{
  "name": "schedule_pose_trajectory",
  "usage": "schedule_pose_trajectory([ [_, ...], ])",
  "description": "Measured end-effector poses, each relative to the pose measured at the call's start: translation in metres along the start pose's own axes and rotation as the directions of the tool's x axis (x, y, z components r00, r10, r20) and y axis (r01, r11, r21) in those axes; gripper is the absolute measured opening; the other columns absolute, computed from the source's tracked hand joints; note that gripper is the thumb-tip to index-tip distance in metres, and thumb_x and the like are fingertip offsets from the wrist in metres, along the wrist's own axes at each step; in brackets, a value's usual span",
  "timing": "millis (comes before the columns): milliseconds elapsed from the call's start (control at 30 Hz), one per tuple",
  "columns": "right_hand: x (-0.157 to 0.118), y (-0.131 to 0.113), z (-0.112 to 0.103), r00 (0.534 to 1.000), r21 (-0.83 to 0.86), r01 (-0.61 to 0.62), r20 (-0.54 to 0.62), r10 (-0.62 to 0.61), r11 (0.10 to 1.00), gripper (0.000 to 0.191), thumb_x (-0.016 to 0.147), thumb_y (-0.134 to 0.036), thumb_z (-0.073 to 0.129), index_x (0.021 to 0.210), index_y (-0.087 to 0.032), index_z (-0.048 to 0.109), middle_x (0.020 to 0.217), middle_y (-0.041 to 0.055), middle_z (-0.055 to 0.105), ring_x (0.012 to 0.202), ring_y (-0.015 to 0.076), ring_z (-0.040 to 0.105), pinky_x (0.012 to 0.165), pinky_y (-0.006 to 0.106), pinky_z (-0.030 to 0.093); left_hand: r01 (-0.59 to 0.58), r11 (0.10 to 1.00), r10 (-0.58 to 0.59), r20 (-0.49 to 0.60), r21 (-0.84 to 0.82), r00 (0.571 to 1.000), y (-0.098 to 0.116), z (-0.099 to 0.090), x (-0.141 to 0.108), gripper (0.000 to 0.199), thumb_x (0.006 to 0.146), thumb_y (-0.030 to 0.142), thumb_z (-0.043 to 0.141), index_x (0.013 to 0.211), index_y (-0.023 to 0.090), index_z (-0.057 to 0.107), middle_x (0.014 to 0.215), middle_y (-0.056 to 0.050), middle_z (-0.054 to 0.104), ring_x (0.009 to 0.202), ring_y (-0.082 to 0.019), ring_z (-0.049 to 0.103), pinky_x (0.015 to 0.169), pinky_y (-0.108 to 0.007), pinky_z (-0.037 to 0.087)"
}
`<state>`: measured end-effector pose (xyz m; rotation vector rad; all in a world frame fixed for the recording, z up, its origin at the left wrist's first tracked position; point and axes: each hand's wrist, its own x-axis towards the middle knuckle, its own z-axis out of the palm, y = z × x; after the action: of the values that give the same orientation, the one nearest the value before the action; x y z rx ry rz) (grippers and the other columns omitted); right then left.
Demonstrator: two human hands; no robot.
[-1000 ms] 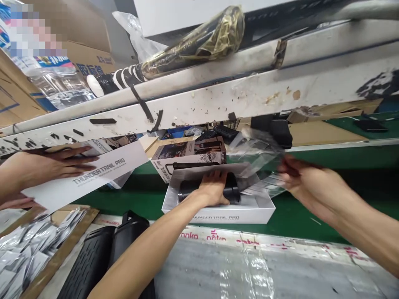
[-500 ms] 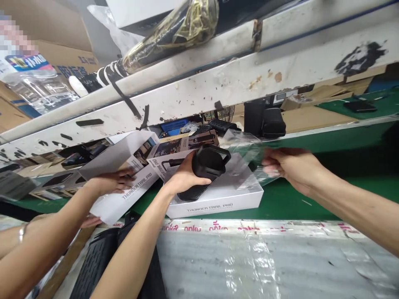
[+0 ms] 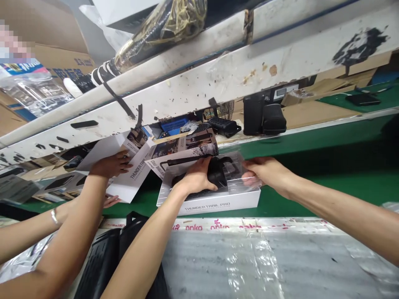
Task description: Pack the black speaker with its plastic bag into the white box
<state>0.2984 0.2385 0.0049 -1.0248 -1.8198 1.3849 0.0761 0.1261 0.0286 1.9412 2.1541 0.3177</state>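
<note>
Far left, a co-worker's hand (image 3: 109, 165) rests on a white sleeve (image 3: 132, 176) just beside the open white box (image 3: 215, 201). Left hand (image 3: 195, 179) is curled around the black speaker (image 3: 215, 176), which sits tilted over the box — clear plastic bag (image 3: 237, 170) touching its right end. Right hand (image 3: 264, 174) pinches the bag's edge; printed carton (image 3: 183, 150) directly behind, green belt (image 3: 311, 182) beneath.

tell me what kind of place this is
Most likely a packing line in an electronics factory: a green conveyor belt runs past, printed white product boxes sit on it, and the left hand holds a black speaker over one box.
</note>
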Motion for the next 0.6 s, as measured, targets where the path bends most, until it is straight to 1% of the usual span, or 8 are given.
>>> schedule_pose_trajectory([
  [67, -0.001, -0.004, -0.003, 0.997, -0.342, 0.05, -0.037, -0.067, 0.938, 0.039, 0.089, -0.052, 0.059, 0.101, -0.017, 0.07, 0.084, 0.013, 0.073, 0.076, 0.0309, 0.071, 0.057, 0.041, 0.058, -0.001, 1.0, 0.001, -0.023, -0.015, 1.0, -0.003, 0.004, 0.003, 0.115, 0.059, 0.037, 0.092, 0.154, 0.015, 0.031, 0.151, -0.018, 0.044, 0.137, -0.037, 0.046, 0.114, -0.046, 0.042],
  [133, -0.006, -0.006, -0.004, 0.949, -0.626, 0.233, -0.02, -0.314, 0.744, 0.054, 0.092, -0.061, 0.052, 0.123, -0.019, 0.066, 0.11, 0.0152, 0.072, 0.103, 0.0364, 0.067, 0.073, 0.047, 0.059, 0.0, 0.999, -0.002, -0.046, -0.032, 0.999, -0.007, 0.006, 0.004, 0.116, 0.058, 0.038, 0.093, 0.154, 0.017, 0.032, 0.15, -0.017, 0.045, 0.136, -0.038, 0.046, 0.114, -0.048, 0.042],
  [167, -0.01, -0.006, -0.004, 0.902, -0.7, 0.344, 0.061, -0.427, 0.626, 0.059, 0.093, -0.063, 0.049, 0.132, -0.02, 0.062, 0.125, 0.0149, 0.067, 0.117, 0.0384, 0.061, 0.083, 0.05, 0.057, -0.003, 0.999, 0.002, -0.049, -0.037, 0.999, -0.007, 0.007, 0.005, 0.116, 0.057, 0.038, 0.093, 0.154, 0.017, 0.032, 0.149, -0.017, 0.046, 0.135, -0.038, 0.047, 0.113, -0.049, 0.043],
  [233, -0.017, -0.001, -0.002, 0.792, -0.746, 0.533, 0.274, -0.546, 0.399, 0.062, 0.094, -0.063, 0.048, 0.138, -0.022, 0.059, 0.143, 0.012, 0.056, 0.132, 0.0408, 0.048, 0.098, 0.055, 0.051, -0.017, 0.999, 0.015, -0.052, -0.027, 0.999, -0.004, 0.011, 0.006, 0.115, 0.057, 0.037, 0.093, 0.153, 0.016, 0.033, 0.148, -0.018, 0.047, 0.133, -0.037, 0.049, 0.112, -0.048, 0.045],
  [333, -0.025, 0.012, -0.001, 0.662, -0.745, 0.651, 0.466, -0.587, 0.143, 0.056, 0.092, -0.056, 0.052, 0.135, -0.022, 0.061, 0.141, 0.0111, 0.057, 0.132, 0.0403, 0.046, 0.103, 0.059, 0.046, -0.054, 0.997, 0.056, -0.03, 0.054, 0.998, 0.008, 0.022, 0.01, 0.112, 0.058, 0.037, 0.094, 0.151, 0.012, 0.036, 0.148, -0.02, 0.047, 0.133, -0.038, 0.049, 0.112, -0.048, 0.045],
  [433, -0.025, 0.027, -0.006, 0.59, -0.729, 0.684, 0.528, -0.61, 0.03, 0.055, 0.096, -0.055, 0.046, 0.131, -0.019, 0.064, 0.133, 0.0148, 0.061, 0.124, 0.0368, 0.053, 0.095, 0.053, 0.052, -0.089, 0.985, 0.086, 0.031, 0.145, 0.996, 0.018, 0.033, 0.015, 0.114, 0.059, 0.041, 0.094, 0.152, 0.01, 0.035, 0.149, -0.021, 0.045, 0.135, -0.04, 0.046, 0.114, -0.051, 0.042],
  [533, -0.024, 0.043, -0.011, 0.55, -0.724, 0.689, 0.528, -0.647, -0.005, 0.062, 0.099, -0.059, 0.037, 0.133, -0.015, 0.064, 0.135, 0.0161, 0.06, 0.125, 0.0363, 0.054, 0.09, 0.051, 0.056, -0.106, 0.979, 0.095, 0.066, 0.176, 0.993, 0.019, 0.038, 0.017, 0.115, 0.063, 0.045, 0.091, 0.154, 0.012, 0.029, 0.151, -0.021, 0.044, 0.137, -0.039, 0.045, 0.114, -0.05, 0.041],
  [600, -0.025, 0.053, -0.012, 0.512, -0.7, 0.713, 0.556, -0.655, -0.037, 0.059, 0.101, -0.058, 0.036, 0.13, -0.017, 0.067, 0.132, 0.0143, 0.063, 0.119, 0.0338, 0.059, 0.085, 0.048, 0.058, -0.144, 0.974, 0.126, 0.11, 0.177, 0.986, 0.016, 0.041, 0.015, 0.111, 0.065, 0.047, 0.089, 0.154, 0.015, 0.031, 0.152, -0.019, 0.045, 0.137, -0.037, 0.046, 0.113, -0.047, 0.043],
])
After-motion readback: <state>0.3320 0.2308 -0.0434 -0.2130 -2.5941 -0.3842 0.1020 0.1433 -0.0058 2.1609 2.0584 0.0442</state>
